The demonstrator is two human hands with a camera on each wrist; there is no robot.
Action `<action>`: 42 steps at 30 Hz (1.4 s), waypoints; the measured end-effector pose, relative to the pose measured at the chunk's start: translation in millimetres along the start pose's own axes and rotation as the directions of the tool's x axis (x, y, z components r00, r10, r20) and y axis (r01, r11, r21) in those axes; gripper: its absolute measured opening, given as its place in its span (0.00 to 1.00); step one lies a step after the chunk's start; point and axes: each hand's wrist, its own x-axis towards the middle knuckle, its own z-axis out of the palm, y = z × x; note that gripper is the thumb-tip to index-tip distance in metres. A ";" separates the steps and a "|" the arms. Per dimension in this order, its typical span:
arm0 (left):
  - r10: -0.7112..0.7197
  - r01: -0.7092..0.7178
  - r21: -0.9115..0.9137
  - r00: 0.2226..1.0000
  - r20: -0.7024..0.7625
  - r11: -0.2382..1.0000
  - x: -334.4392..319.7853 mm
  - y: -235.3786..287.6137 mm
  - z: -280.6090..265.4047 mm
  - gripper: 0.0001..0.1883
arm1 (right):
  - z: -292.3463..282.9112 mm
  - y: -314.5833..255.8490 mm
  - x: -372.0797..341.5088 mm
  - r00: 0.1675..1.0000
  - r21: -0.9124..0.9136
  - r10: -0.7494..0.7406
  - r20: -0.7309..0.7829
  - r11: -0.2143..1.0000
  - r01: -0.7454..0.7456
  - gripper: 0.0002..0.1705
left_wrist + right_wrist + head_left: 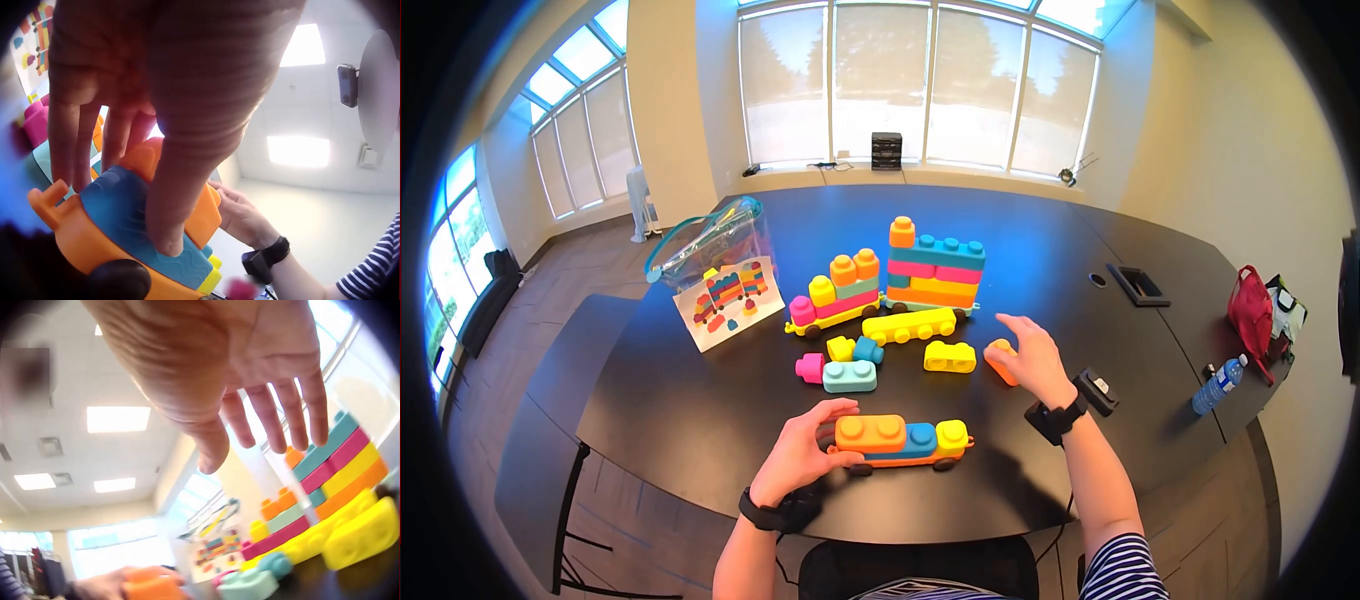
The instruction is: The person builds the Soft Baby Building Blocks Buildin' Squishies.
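Note:
My left hand [798, 452] grips the rear end of a toy train car [900, 462] with an orange base and dark wheels, close to the table's near edge. Stacked on it are a long orange block [870, 432], blue blocks [921, 440] and a yellow block [951, 438]. In the left wrist view the thumb presses along the car's blue side [119, 206]. My right hand [1038, 362] hovers with fingers spread and nothing held, its thumb beside a loose orange block [1001, 362]. A yellow block [950, 357] lies left of that hand.
Behind stand two built train cars, one low [833, 305] and one tall [935, 280]. A long yellow block [909, 326], a mint block [850, 376] and a pink block [810, 367] lie before them. A picture card [730, 303] leans on a clear bag [735, 235]. A water bottle [1219, 386] stands right.

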 end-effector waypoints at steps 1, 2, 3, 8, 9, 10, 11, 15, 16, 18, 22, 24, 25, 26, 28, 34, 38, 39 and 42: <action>0.018 -0.018 -0.001 1.000 -0.003 1.000 0.3 -1.2 -0.7 0.37 | 7.2 17.8 -1.1 0.998 -0.074 0.065 0.023 0.995 -0.064 0.35; 0.017 -0.017 -0.007 1.000 -0.007 1.000 0.0 0.2 -1.2 0.36 | 14.2 30.6 -4.6 0.995 -0.101 0.093 0.046 0.991 -0.088 0.36; 0.016 -0.016 -0.014 1.000 -0.012 1.000 -0.8 2.8 -1.8 0.36 | 21.2 41.4 -9.4 0.990 -0.129 0.121 0.068 0.985 -0.111 0.36; -0.018 0.019 -0.060 1.000 0.018 0.998 -1.1 3.1 -1.8 0.33 | 45.1 76.9 -15.4 0.993 0.002 0.095 0.076 0.995 -0.095 0.34; -0.031 0.033 -0.062 0.999 0.020 0.998 -0.7 2.3 -1.2 0.32 | 45.7 79.9 -16.5 0.997 -0.001 0.064 0.046 0.998 -0.064 0.33; -0.045 0.047 -0.065 0.999 0.022 0.997 -0.6 1.7 -0.4 0.32 | 44.5 79.6 -17.1 0.999 -0.005 0.032 0.016 0.999 -0.032 0.32; -0.044 0.045 -0.069 0.999 0.019 0.997 -0.4 1.2 0.2 0.32 | 35.1 66.1 -17.0 1.000 0.093 0.025 0.018 0.995 -0.026 0.31; -0.052 0.053 -0.092 0.999 0.008 0.994 -0.1 -0.9 1.8 0.32 | -9.0 -4.2 -31.8 0.985 0.483 -0.133 0.113 0.873 0.063 0.28; -0.056 0.056 -0.098 0.998 0.010 0.994 0.0 -1.2 2.4 0.32 | -16.9 -18.2 -37.7 0.963 0.511 -0.182 0.198 0.858 0.056 0.28; -0.056 0.056 -0.089 0.998 0.002 0.994 0.5 -3.8 3.2 0.32 | -22.2 -41.0 -48.5 0.924 0.550 -0.282 0.258 0.829 0.100 0.27; -0.070 0.070 -0.095 0.998 -0.004 0.993 0.3 -4.2 3.9 0.33 | -6.9 -53.2 -62.8 0.902 0.590 -0.361 0.235 0.791 0.163 0.27; -0.056 0.055 -0.079 0.998 -0.015 0.995 -0.2 -3.9 3.5 0.33 | -3.8 -55.4 -64.0 0.895 0.590 -0.386 0.222 0.784 0.192 0.26; -0.049 0.048 -0.071 0.999 -0.018 0.996 -0.4 -4.1 3.4 0.34 | -2.7 -55.9 -64.0 0.891 0.592 -0.399 0.219 0.780 0.203 0.26; -0.048 0.047 -0.070 0.999 -0.018 0.996 -0.4 -4.7 3.0 0.34 | -1.8 -56.0 -64.3 0.886 0.594 -0.410 0.218 0.776 0.213 0.26; -0.047 0.046 -0.069 0.999 -0.014 0.997 -0.3 -5.9 2.5 0.34 | -1.3 -56.9 -65.1 0.882 0.591 -0.419 0.216 0.775 0.223 0.26; -0.052 0.051 -0.056 0.999 -0.015 0.997 -0.5 -4.6 1.5 0.34 | 0.2 -58.8 -66.6 0.889 0.584 -0.391 0.239 0.790 0.190 0.27; -0.053 0.052 -0.060 0.999 -0.015 0.997 -0.4 -3.0 0.9 0.34 | 1.1 -59.2 -66.6 0.877 0.576 -0.412 0.247 0.790 0.209 0.26; -0.050 0.049 -0.060 0.999 -0.016 0.997 -0.2 -3.4 0.9 0.34 | 2.0 -58.7 -66.7 0.872 0.575 -0.422 0.247 0.789 0.219 0.26; -0.052 0.051 -0.058 0.998 -0.021 0.997 -0.4 -2.3 1.0 0.34 | -1.6 -66.4 -69.4 0.871 0.506 -0.394 0.293 0.837 0.209 0.25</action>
